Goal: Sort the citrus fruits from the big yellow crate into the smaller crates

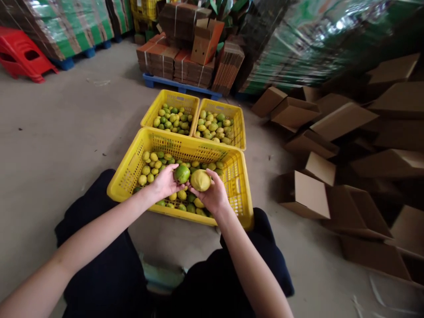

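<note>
My left hand is closed around a green lemon. Right beside it, my right hand grips a larger yellow lemon. Both hands are over the near yellow crate, whose floor is partly covered with loose green and yellow lemons. The two held fruits are almost side by side, and my fingers come close together between them. My hands and forearms hide some of the fruit below.
Two more yellow crates of lemons, one at the back left and one at the back right, adjoin the near crate. Open cardboard boxes crowd the right. Bundled flat cartons sit on a blue pallet. A red stool stands far left.
</note>
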Motion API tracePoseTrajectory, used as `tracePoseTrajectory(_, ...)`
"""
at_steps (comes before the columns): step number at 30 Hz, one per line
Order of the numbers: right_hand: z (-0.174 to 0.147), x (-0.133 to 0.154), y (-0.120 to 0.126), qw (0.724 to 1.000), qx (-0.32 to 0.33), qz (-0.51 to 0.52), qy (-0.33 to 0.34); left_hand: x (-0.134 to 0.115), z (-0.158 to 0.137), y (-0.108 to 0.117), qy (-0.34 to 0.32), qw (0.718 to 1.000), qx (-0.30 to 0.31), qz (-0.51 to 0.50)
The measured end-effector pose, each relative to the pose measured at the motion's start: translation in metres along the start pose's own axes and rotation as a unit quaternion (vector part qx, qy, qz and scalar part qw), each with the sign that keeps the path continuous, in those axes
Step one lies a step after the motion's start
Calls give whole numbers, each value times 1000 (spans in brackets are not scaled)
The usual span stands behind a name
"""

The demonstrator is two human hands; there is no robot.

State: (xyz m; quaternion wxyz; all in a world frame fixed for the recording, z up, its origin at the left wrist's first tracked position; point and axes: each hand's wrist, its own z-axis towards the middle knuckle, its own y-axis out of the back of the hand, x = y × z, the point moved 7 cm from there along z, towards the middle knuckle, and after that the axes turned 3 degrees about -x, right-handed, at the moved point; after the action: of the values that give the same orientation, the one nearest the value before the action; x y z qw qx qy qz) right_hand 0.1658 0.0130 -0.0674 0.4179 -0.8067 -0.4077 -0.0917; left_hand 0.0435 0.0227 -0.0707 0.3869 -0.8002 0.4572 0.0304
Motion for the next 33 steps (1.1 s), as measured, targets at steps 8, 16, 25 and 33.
tracePoseTrajectory(8,8,6,12,995,-43,-76,54,-3,2,0,-77,991,32,107)
tracePoseTrajectory(16,-52,56,-12,774,-43,-340,533,-38,-36,-22,-447,824,98,335)
tracePoseTrajectory(25,-60,65,-19,776,-8,-354,521,-46,-40,-17,-378,880,107,267)
tracePoseTrajectory(33,-28,58,-9,927,64,-161,332,-46,-29,-9,-324,923,107,178)
